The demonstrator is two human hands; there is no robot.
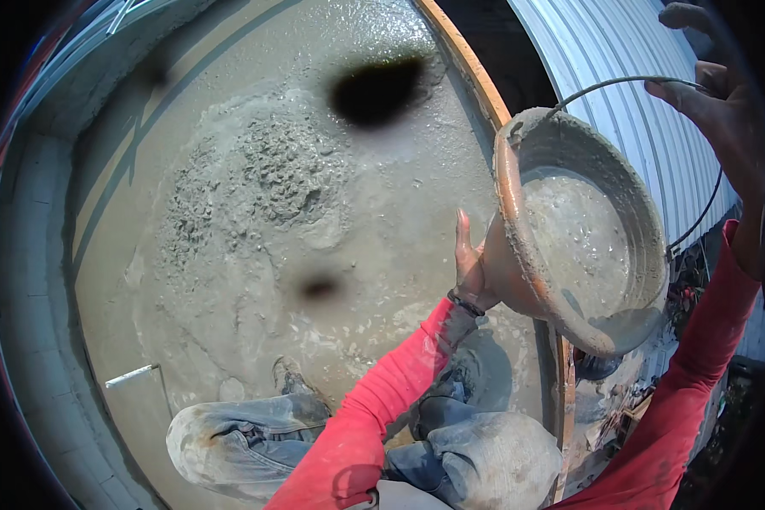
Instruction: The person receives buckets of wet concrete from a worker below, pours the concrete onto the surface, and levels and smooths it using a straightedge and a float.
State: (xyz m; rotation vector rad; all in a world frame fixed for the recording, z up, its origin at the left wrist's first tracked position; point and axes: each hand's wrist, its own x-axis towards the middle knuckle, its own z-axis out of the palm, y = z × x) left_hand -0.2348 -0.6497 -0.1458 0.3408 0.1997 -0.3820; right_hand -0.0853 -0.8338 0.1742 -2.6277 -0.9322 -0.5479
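Observation:
A mortar-caked bucket [508, 183] hangs tilted at the right, its open mouth facing me. Wet grey mortar [578, 234] covers its inside. My left hand [474, 270] presses against the bucket's outer lower side, with the thumb pointing up. At the upper right, my right hand [710, 106] has the bucket's thin wire handle [616, 82] running through it. The thumb and a curled finger lie around the wire, while other fingers stretch upward. Beside the bucket, a rough mound of wet mortar [272, 174] spreads over the wet grey floor [399, 221].
A wooden board [467, 59] edges the wet area on the right. Beyond it lies corrugated metal sheeting [654, 161]. A low block wall [38, 255] curves along the left. A white rod [130, 376] stands near it. My muddy jeans [493, 455] show below. Dark blurs hide parts of the floor.

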